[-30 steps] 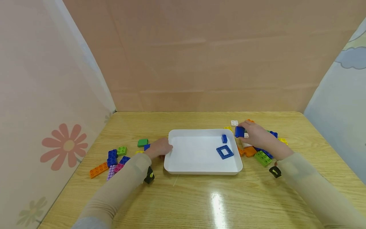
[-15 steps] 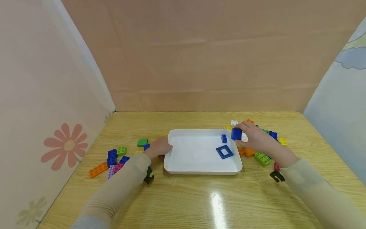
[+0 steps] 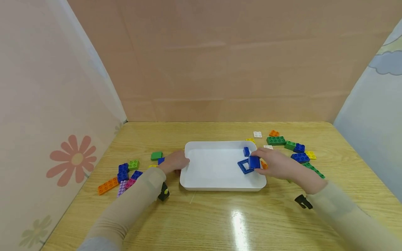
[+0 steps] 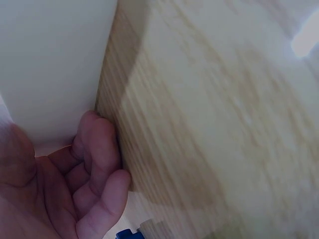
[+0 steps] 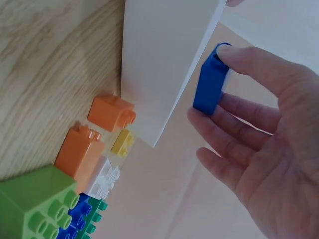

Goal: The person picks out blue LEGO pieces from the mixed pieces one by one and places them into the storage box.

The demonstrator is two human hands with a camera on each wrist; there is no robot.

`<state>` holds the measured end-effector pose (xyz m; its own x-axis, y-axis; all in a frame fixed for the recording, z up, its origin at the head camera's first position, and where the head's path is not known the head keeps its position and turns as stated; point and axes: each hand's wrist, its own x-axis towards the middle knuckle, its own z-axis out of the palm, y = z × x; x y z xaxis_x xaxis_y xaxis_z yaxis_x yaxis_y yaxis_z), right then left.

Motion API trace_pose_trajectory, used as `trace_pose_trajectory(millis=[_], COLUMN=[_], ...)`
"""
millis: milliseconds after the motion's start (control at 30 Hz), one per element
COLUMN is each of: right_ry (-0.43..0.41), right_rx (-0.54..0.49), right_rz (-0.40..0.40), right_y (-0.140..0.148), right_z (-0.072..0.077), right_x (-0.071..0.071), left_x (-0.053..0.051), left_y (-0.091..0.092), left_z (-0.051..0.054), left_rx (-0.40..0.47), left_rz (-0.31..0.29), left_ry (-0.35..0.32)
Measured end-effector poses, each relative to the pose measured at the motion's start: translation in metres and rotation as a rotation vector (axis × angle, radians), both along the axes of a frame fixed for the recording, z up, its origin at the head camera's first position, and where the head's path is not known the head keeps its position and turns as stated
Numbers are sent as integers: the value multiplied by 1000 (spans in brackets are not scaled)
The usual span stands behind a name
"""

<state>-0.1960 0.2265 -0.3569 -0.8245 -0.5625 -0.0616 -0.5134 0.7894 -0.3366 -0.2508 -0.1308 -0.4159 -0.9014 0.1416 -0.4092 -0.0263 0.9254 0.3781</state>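
A white tray [image 3: 216,186] sits on the wooden table. My left hand [image 3: 174,162] holds its left rim; in the left wrist view the thumb is at the wall and the curled fingers [image 4: 102,149] lie outside it, near the table. My right hand [image 3: 276,165] pinches a blue building brick [image 3: 254,162] between thumb and fingertips, above the tray's right side. In the right wrist view that brick [image 5: 212,82] stands narrow side on, above the tray wall. A small blue brick [image 3: 246,151] and a blue square frame piece [image 3: 243,166], partly hidden by the held brick, lie in the tray.
Right of the tray lie several bricks: a dark green one [image 3: 276,140], a blue one [image 3: 300,157], an orange one [image 5: 79,157] and a light green one [image 5: 37,199]. Left of it are an orange brick [image 3: 108,186], a green one [image 3: 156,156] and others.
My right hand has moved left and toward me, carrying the blue brick from beside the tray to over its right side. The left hand has stayed at the rim.
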Motion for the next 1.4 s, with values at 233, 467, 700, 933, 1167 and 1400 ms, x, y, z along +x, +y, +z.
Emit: trace_pose_trajectory(millis=[233, 467, 700, 933, 1167, 1400], right_ry=[-39, -130, -103, -76, -56, -67], right_rx=[31, 68, 131, 152, 159, 144], right_rz=[2, -20, 10, 48, 73, 62], right_y=[-1, -8, -14, -15, -15, -16], right_z=[-7, -14, -18, -22, -26, -28], right_x=[6, 8, 10, 9, 9, 9], left_x=[1, 2, 2, 1, 1, 1], left_y=[1, 2, 1, 0, 0, 1], left_z=[1, 3, 2, 1, 2, 2], left_rx=[6, 6, 9, 23, 20, 16], left_rz=[-1, 7, 11, 8, -2, 8], left_ry=[2, -1, 0, 0, -2, -8])
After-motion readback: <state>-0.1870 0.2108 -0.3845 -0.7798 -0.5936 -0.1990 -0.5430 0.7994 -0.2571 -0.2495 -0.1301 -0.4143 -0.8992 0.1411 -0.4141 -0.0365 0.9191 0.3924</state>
